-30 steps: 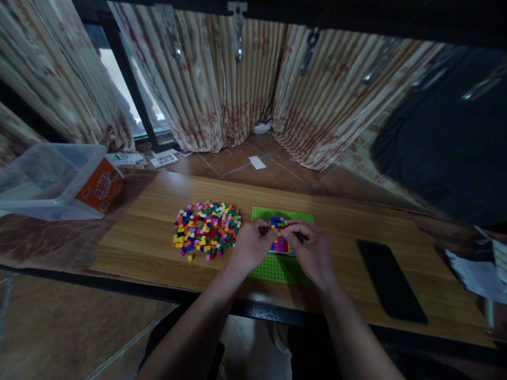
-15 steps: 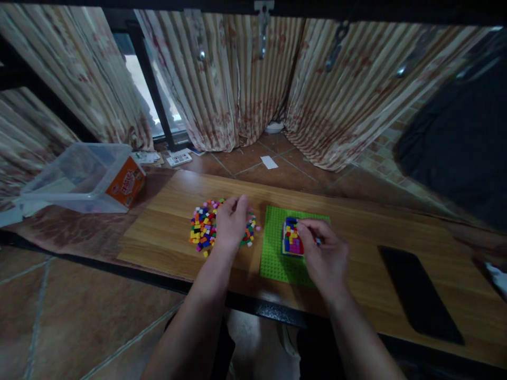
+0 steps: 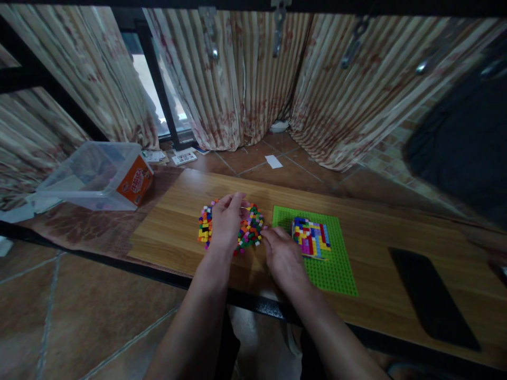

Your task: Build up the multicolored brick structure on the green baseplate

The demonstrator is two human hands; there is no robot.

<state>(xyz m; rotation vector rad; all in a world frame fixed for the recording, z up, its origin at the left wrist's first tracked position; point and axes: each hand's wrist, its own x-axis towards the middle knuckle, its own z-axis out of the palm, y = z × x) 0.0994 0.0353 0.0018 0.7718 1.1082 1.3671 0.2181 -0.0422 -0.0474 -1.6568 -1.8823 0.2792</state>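
Note:
Over the pile of small coloured building bricks (image 3: 251, 232), my left hand (image 3: 225, 219) is bent at the fingers with thumb and fingertips close together. What it holds, if anything, is hidden. At the pile's right edge, my right hand (image 3: 283, 253) pinches a small pink building brick at its fingertips. Just right of that hand lies a green studded baseplate (image 3: 336, 274). On it stands a low block built of multicoloured bricks (image 3: 312, 237), with rows of red, blue, yellow and white on top.
A wooden tabletop (image 3: 368, 227) carries the bricks and a dark phone-like slab (image 3: 431, 295) on the right. At the left stands a clear plastic bin (image 3: 95, 174) with an orange label. Striped curtains (image 3: 253, 79) hang behind; metal clips (image 3: 279, 31) dangle from a bar overhead.
My right hand has moved left from the brick block to the pile's edge, uncovering the block. My left hand has stayed over the pile. The whole view has shifted slightly.

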